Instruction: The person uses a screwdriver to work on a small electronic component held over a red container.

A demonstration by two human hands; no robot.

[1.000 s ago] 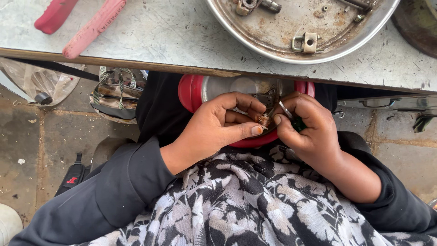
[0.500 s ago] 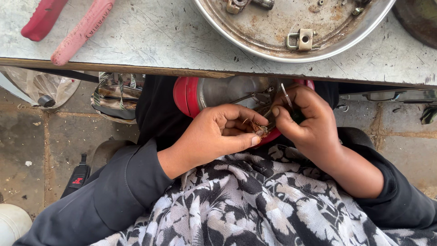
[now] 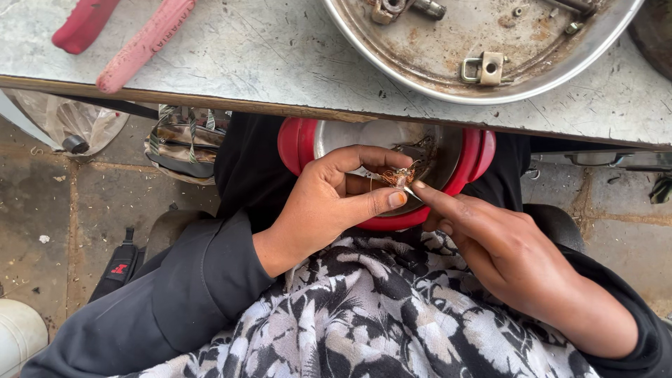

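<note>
Over a red-rimmed bowl in the lap, below the metal table, the left hand pinches a small tangle of copper wire, the right hand grips a thin metal tool touching it, and red plier handles lie upper left.

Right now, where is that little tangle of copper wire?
In the head view, centre: the copper wire sits pinched between the left hand and right hand, above the red-rimmed bowl.
</note>
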